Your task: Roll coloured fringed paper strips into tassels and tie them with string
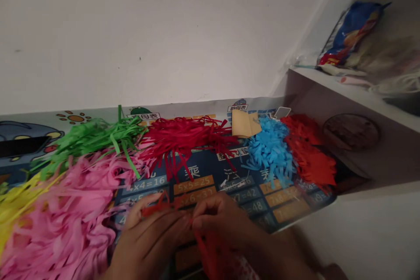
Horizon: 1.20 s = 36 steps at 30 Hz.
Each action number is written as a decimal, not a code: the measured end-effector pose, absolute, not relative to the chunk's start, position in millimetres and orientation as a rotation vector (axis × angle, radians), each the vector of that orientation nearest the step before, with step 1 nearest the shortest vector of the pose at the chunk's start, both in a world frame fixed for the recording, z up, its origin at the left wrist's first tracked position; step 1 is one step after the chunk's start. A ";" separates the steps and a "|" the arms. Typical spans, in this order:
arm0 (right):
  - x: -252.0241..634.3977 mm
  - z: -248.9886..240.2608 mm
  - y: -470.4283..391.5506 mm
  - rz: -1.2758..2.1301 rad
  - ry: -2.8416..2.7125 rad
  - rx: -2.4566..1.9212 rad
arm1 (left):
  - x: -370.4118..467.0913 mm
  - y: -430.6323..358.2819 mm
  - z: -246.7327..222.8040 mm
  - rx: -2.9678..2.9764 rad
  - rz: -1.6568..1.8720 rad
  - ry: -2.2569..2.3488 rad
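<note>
Both hands meet over the front of a desk mat printed with times tables (193, 188). My left hand (151, 236) is closed on red fringed paper (155, 208), whose cut strips poke out above the fingers. Thumb and fingertips of my right hand (223, 218) pinch the same red paper beside the left fingertips. A longer red part (211, 253) hangs below the right hand toward the front edge. Exactly how the strips run between the fingers is hidden.
Piles of shredded paper lie around: yellow (19, 205), pink (75, 210), green (98, 135), crimson (187, 133), blue (272, 148) and orange-red (308, 153). A tan folded paper (244, 123) sits behind. A white wall (164, 30) backs the desk; a shelf unit (354, 131) bounds the right, holding a blue packet (356, 28).
</note>
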State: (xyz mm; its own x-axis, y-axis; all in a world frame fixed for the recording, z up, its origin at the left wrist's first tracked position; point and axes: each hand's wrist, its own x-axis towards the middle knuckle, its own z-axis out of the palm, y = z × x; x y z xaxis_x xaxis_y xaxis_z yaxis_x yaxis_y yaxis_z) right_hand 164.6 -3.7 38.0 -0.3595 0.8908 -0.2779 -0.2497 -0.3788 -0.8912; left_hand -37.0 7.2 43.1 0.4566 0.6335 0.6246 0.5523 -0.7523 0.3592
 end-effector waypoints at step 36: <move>325.8 -13.4 143.1 0.278 -1.688 -2.111 | -24.5 29.1 5.1 1.145 1.079 1.317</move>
State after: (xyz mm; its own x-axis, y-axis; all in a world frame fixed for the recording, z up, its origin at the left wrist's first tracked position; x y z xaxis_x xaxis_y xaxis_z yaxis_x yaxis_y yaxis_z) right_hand 325.8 143.1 -13.4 0.2425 0.9646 0.1038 0.8804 -0.1738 -0.4413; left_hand -24.5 29.1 5.1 -0.0073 0.9902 -0.1396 0.0579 0.1398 0.9885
